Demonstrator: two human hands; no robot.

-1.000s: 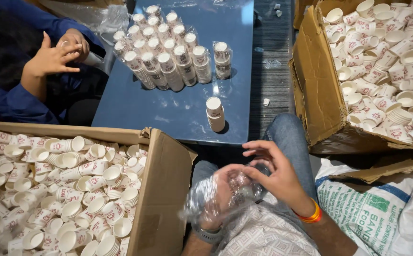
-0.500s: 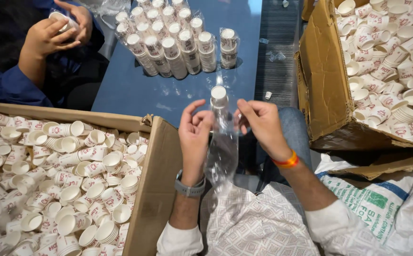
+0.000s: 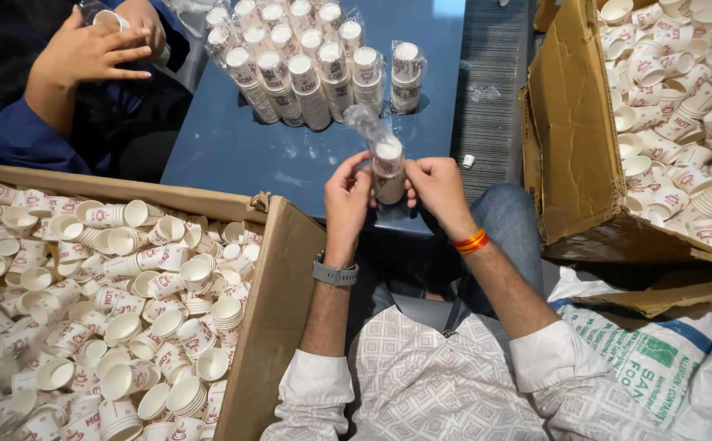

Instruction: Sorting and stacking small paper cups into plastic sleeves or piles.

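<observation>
The worktop (image 3: 241,155) is dark blue with a glossy sheen. The cups (image 3: 127,278) left of it are white with small red marks, lying in a brown box (image 3: 278,286); those in the box (image 3: 568,131) right of it look the same. The cup stack (image 3: 388,171) above the worktop's near edge is white inside a clear bag. The wristband (image 3: 470,241) is orange and red, the watch (image 3: 335,273) grey. The shirt (image 3: 437,384) is white with a fine grey pattern. The sleeve (image 3: 13,135) left of the worktop is blue.
</observation>
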